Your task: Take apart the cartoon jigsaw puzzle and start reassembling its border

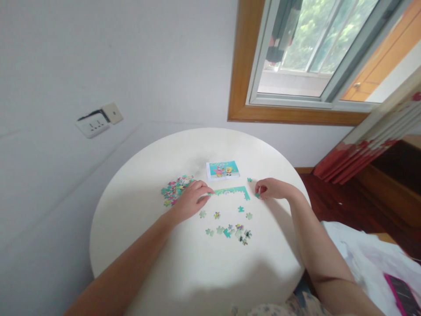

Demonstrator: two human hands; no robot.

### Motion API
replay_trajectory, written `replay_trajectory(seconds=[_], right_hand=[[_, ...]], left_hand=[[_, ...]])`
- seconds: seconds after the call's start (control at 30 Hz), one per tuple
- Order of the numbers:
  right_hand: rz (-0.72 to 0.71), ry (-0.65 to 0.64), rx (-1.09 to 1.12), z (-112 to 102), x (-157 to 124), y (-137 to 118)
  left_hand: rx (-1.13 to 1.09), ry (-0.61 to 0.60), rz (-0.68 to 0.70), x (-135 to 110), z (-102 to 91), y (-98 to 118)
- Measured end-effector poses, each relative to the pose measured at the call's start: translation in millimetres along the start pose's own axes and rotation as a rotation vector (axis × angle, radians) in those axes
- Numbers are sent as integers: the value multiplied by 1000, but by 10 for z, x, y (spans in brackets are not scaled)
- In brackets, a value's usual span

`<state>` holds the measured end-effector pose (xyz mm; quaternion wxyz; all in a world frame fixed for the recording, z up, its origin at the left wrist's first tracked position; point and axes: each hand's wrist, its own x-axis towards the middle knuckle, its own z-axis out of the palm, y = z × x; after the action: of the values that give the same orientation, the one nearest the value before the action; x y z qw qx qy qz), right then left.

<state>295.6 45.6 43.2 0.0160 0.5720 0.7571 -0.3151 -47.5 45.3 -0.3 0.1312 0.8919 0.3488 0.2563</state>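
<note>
On the round white table [164, 263] lies a joined strip of teal puzzle edge [232, 191] with a corner at its right end. My left hand [192, 199] rests palm down at the strip's left end, fingers curled against it. My right hand [271, 188] sits just right of the corner, pinching a small teal puzzle piece [257, 195]. A heap of loose pieces [174, 189] lies behind my left hand. Several scattered pieces [230, 228] lie nearer to me. One single piece [249, 179] sits above the corner.
A small puzzle box [222, 170] with a cartoon picture stands at the table's far side. A wall with a socket [94, 125] is behind, a window [296, 57] to the right. A phone [403, 294] lies on cloth at lower right.
</note>
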Motion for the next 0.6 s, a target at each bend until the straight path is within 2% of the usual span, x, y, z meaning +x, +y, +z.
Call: replay_trajectory(seconds=[0.23, 0.33, 0.4, 0.53, 0.6], right_hand=[[20, 129, -140, 39, 16, -46], [36, 251, -191, 89, -88, -148], [-31, 303, -199, 137, -203, -252], [-332, 167, -60, 266, -458, -478], [-421, 77, 8, 340, -559, -563]], left_hand=[[24, 20, 0, -9, -13, -48], [33, 22, -2, -10, -11, -64], [35, 25, -4, -10, -9, -73], [31, 21, -18, -13, -7, -85], [26, 18, -19, -13, -8, -84]])
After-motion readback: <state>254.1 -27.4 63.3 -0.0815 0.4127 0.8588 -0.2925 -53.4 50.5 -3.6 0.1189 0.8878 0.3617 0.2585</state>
